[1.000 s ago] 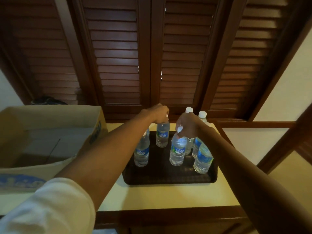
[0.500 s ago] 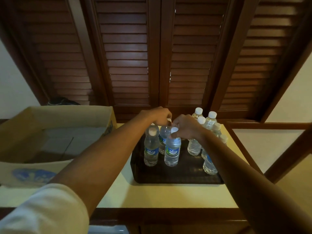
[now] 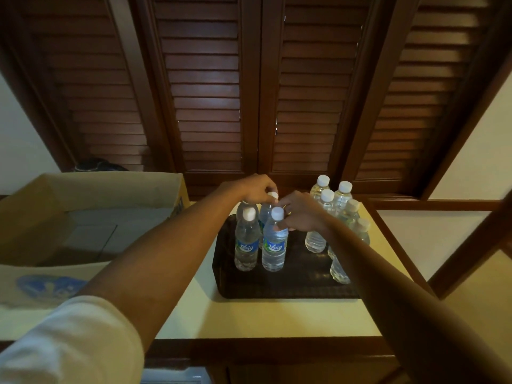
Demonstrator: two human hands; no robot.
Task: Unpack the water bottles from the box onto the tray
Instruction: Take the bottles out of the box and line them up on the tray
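A dark tray (image 3: 277,286) lies on the cream table top, with several clear water bottles with white caps and blue labels standing upright on it. My left hand (image 3: 253,188) is closed over the cap of a rear bottle (image 3: 266,214) at the tray's left. My right hand (image 3: 300,213) pinches the neck of the front bottle (image 3: 274,246), which stands beside another bottle (image 3: 246,245). Further bottles (image 3: 328,200) cluster at the tray's right, partly hidden by my right forearm. The open cardboard box (image 3: 69,189) sits to the left; no bottles show inside it.
Dark louvred wooden doors (image 3: 249,92) rise right behind the table. The table's wooden front edge (image 3: 263,347) runs below the tray. A dark object (image 3: 97,164) lies behind the box. Cream table top (image 3: 263,314) shows in front of the tray.
My right hand has carried its bottle leftward and set it down beside the front left bottle. My left hand stays on the rear bottle. The view has shifted slightly.
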